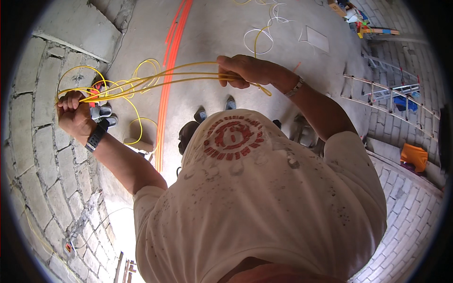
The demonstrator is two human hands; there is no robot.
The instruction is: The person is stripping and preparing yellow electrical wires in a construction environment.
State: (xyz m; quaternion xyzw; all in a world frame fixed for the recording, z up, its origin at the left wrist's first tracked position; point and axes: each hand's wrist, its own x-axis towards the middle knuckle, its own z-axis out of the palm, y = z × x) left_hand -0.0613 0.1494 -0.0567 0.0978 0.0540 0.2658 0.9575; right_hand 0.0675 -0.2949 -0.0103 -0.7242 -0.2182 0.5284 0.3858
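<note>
Block wall (42,165): grey, rough mortar joints, along the left side.
Left hand (75,113): closed in a fist around gathered strands; dark watch (97,135) on the wrist.
Yellow cable (115,94): thin, smooth, bright yellow; stretched in the air between both hands, strands bunched tight at the left and fanned apart toward the right.
Slack: round, uneven loops of the same cable hang below and behind the stretched strands, near the left hand.
Orange-red tubes (166,101): long, parallel, on the floor (207,37), behind the strands.
Right hand (240,70): fingers curled, gripping the strands; a short folded bend pokes out past it, and one length runs up beyond it.
White cable (247,43): loosely coiled on the floor.
Ladder (391,93): at the far right.
</note>
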